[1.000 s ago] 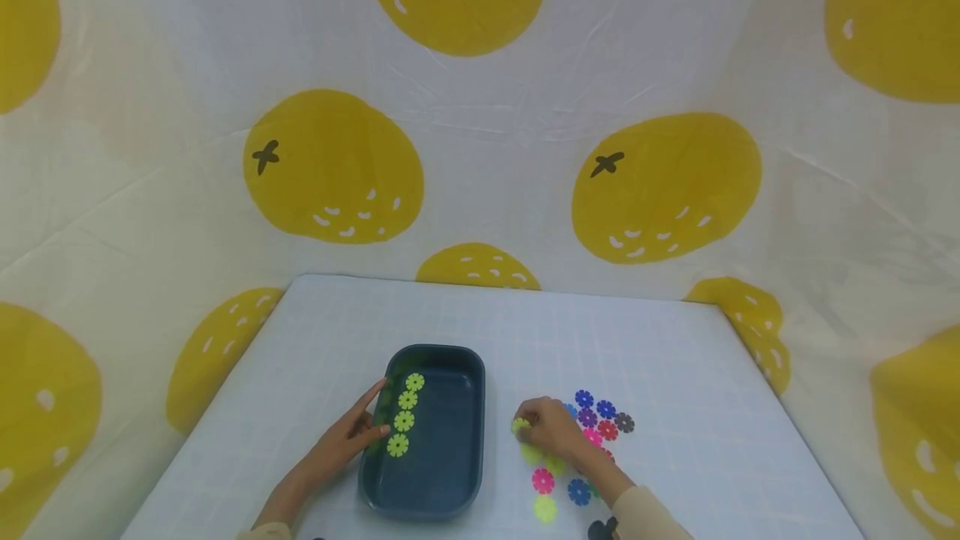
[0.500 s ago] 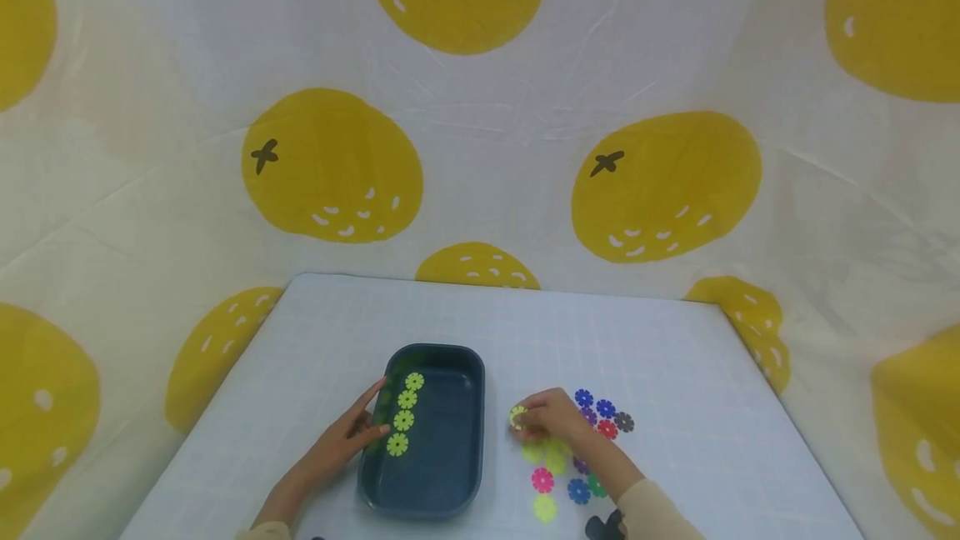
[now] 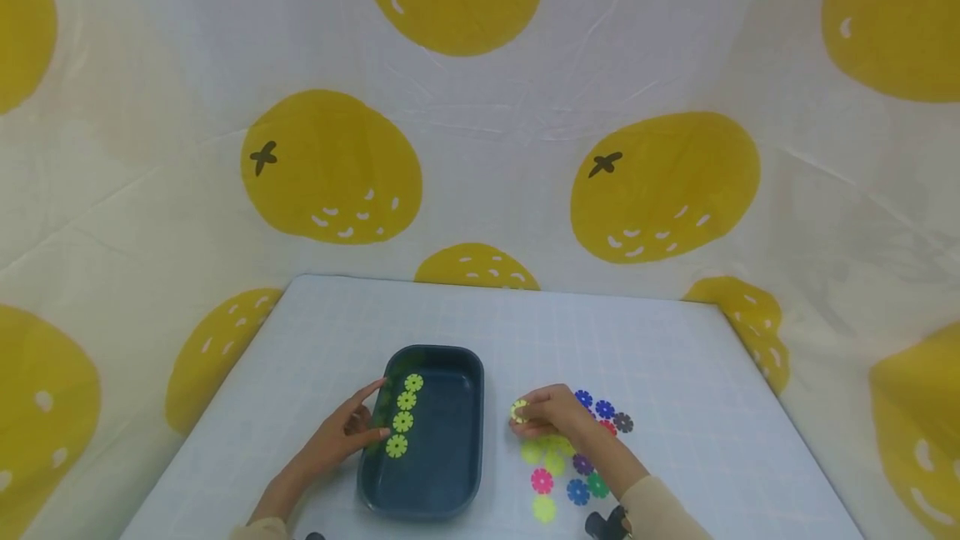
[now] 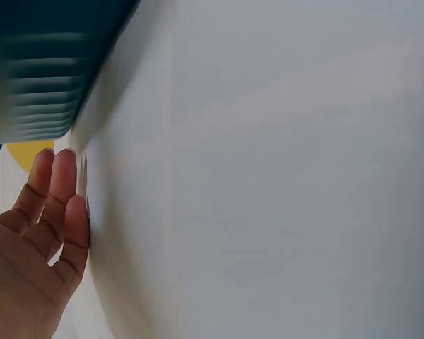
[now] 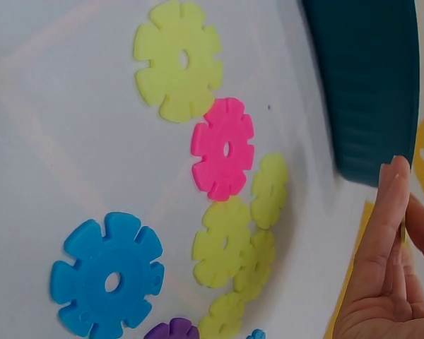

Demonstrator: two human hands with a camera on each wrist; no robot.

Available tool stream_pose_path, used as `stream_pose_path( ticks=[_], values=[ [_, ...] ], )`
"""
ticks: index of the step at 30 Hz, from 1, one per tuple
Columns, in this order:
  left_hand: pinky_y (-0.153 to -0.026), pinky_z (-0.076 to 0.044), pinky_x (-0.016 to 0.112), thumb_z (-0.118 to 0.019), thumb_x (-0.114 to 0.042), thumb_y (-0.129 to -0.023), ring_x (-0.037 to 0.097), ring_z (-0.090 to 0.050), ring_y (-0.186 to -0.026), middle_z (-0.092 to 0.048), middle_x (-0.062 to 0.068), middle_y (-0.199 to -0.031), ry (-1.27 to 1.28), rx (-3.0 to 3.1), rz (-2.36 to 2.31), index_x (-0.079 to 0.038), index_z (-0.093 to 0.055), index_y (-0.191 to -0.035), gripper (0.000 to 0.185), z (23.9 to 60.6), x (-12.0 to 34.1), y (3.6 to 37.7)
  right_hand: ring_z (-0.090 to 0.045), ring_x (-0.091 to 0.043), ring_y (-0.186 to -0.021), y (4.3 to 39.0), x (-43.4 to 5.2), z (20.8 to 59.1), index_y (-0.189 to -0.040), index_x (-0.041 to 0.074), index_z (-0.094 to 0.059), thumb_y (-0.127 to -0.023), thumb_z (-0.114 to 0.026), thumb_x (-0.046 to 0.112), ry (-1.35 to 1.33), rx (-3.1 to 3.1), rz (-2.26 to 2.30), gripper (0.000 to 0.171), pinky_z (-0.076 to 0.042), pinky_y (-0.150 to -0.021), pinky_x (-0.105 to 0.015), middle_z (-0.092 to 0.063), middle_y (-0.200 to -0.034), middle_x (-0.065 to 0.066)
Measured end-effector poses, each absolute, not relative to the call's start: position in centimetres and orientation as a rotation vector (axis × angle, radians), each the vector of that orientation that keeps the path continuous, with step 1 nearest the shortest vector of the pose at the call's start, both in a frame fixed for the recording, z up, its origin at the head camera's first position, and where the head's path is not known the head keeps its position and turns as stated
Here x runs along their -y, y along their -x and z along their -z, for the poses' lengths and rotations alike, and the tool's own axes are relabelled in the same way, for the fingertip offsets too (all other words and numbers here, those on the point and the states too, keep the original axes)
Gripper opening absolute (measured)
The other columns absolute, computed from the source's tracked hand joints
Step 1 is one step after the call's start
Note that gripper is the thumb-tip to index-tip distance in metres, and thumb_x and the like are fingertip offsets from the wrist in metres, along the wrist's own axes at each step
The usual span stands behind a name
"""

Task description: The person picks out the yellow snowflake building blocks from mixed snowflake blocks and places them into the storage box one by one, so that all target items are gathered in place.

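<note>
In the head view, my right hand (image 3: 551, 411) pinches a yellow-green notched plastic disc (image 3: 518, 412) between thumb and fingers, just right of the dark teal tray (image 3: 480, 440). Seen from the right wrist, that hand (image 5: 381, 275) shows the held disc almost edge-on. A column of several yellow-green discs (image 3: 402, 422) lies along the tray's left side. My left hand (image 3: 341, 436) touches the tray's left rim with thumb and index finger. In the left wrist view, the other fingers (image 4: 63, 187) stay loosely extended beside the tray wall (image 4: 42, 85).
Right of the tray lie loose notched discs: pink (image 3: 542, 481), blue (image 3: 578, 491), green (image 3: 597, 485), red (image 3: 608, 427), grey (image 3: 623, 422), and several yellow-green ones (image 3: 544, 509). The right forearm covers part of them. Behind the white table (image 3: 600, 332) hangs a fruit-patterned cloth (image 3: 495, 173).
My right hand has lifted the yellow-green disc slightly up and away from the pile, turning it a little. The left hand and tray stay almost where they were.
</note>
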State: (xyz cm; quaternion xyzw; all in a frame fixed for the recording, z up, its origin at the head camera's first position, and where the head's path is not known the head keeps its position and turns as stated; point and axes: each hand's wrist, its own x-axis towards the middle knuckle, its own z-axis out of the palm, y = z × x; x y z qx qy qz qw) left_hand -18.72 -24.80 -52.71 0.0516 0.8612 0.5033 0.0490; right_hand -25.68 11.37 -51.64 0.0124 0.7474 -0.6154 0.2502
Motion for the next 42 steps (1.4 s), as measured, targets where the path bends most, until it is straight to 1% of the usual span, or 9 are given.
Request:
stream_pose_path(
  ticks=[4,8,11,16,20,24,31,35,42],
  values=[
    [-0.067,-0.043,0.028,-0.072,-0.03,-0.08,0.019,-0.049,-0.078,-0.05,0.014,-0.098,-0.158,-2.609,-1.517,-0.025,-0.032,-0.143,0.075,51.3,24.4,18.3,-0.068,-0.026,-0.079,25.9,-11.3,51.3,-0.105,-0.001,-0.063,-0.077,-0.074,0.018,-0.072,-2.001,1.708,0.035,-0.051,-0.068,-0.033,-0.069,-0.089,-0.015],
    [-0.067,-0.043,0.029,-0.072,-0.029,-0.08,0.02,-0.049,-0.079,-0.05,0.014,-0.098,-0.145,-2.619,-1.511,-0.026,-0.032,-0.143,0.075,51.6,24.4,18.5,-0.068,-0.025,-0.081,26.1,-11.3,50.7,-0.106,-0.002,-0.062,-0.076,-0.074,0.019,-0.076,-2.001,1.715,0.038,-0.051,-0.069,-0.032,-0.069,-0.09,-0.015],
    [-0.066,-0.043,0.029,-0.073,-0.031,-0.079,0.019,-0.049,-0.078,-0.049,0.012,-0.097,-0.134,-2.638,-1.511,-0.03,-0.032,-0.142,0.075,52.8,24.7,19.0,-0.068,-0.025,-0.082,26.1,-11.4,50.4,-0.107,-0.002,-0.062,-0.078,-0.074,0.021,-0.056,-1.99,1.715,0.039,-0.051,-0.069,-0.031,-0.069,-0.091,-0.014],
    [-0.067,-0.043,0.029,-0.073,-0.037,-0.077,0.018,-0.049,-0.079,-0.049,0.008,-0.096,-0.141,-2.647,-1.504,-0.039,-0.031,-0.14,0.075,54.6,25.4,19.7,-0.067,-0.025,-0.084,26.2,-11.4,50.0,-0.108,-0.005,-0.061,-0.081,-0.07,0.021,0.007,-1.951,1.705,0.039,-0.05,-0.07,-0.029,-0.069,-0.093,-0.015],
    [-0.066,-0.043,0.03,-0.073,-0.038,-0.076,0.019,-0.049,-0.079,-0.048,0.008,-0.096,-0.146,-2.635,-1.512,-0.041,-0.031,-0.139,0.076,54.8,25.5,19.8,-0.067,-0.026,-0.084,26.2,-11.3,49.7,-0.11,-0.007,-0.06,-0.083,-0.069,0.021,0.05,-1.935,1.698,0.04,-0.051,-0.069,-0.029,-0.069,-0.093,-0.015],
    [-0.065,-0.042,0.029,-0.072,-0.036,-0.078,0.018,-0.048,-0.078,-0.048,0.009,-0.096,-0.139,-2.64,-1.503,-0.039,-0.031,-0.14,0.075,54.4,25.3,19.6,-0.067,-0.026,-0.084,26.3,-11.0,49.7,-0.111,-0.008,-0.059,-0.082,-0.069,0.02,0.056,-1.917,1.706,0.041,-0.051,-0.068,-0.03,-0.069,-0.093,-0.016],
    [-0.065,-0.042,0.03,-0.072,-0.029,-0.079,0.019,-0.048,-0.077,-0.049,0.013,-0.096,-0.121,-2.606,-1.524,-0.027,-0.032,-0.143,0.075,51.9,24.5,18.6,-0.068,-0.026,-0.083,26.3,-10.4,49.2,-0.108,-0.007,-0.061,-0.081,-0.071,0.019,0.042,-1.895,1.709,0.039,-0.051,-0.068,-0.03,-0.069,-0.093,-0.016],
    [-0.065,-0.042,0.029,-0.072,-0.03,-0.08,0.019,-0.048,-0.077,-0.049,0.013,-0.096,-0.123,-2.603,-1.51,-0.027,-0.032,-0.143,0.075,51.2,24.3,18.3,-0.067,-0.026,-0.084,26.3,-10.0,48.8,-0.106,-0.007,-0.062,-0.081,-0.07,0.017,0.068,-1.87,1.715,0.036,-0.051,-0.069,-0.031,-0.068,-0.093,-0.017],
    [-0.063,-0.042,0.028,-0.072,-0.031,-0.08,0.018,-0.047,-0.075,-0.049,0.014,-0.096,-0.139,-2.59,-1.525,-0.027,-0.031,-0.143,0.075,51.7,24.5,18.4,-0.067,-0.026,-0.084,26.3,-9.0,48.3,-0.108,-0.009,-0.061,-0.083,-0.068,0.018,0.118,-1.866,1.709,0.037,-0.051,-0.068,-0.03,-0.069,-0.092,-0.017]
  ],
)
